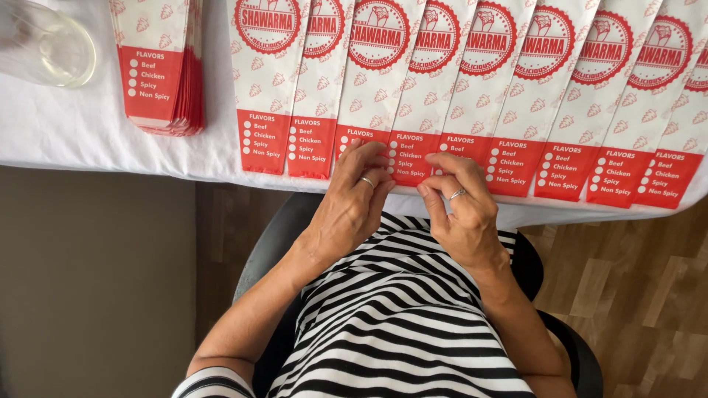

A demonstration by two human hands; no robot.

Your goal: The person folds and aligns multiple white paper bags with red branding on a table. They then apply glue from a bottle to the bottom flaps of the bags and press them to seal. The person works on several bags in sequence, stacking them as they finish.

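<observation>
A row of several red-and-white paper food sleeves lies overlapping along the near edge of a white table. My left hand rests with its fingers on the red lower end of one sleeve near the row's middle. My right hand sits just right of it, fingers curled at the table's edge and touching the bottom of the neighbouring sleeve. Both hands wear a ring. Neither hand lifts anything.
A separate stack of the same sleeves lies at the left. A clear glass vessel stands at the far left corner. Below the table are a black chair, a striped garment and wooden flooring.
</observation>
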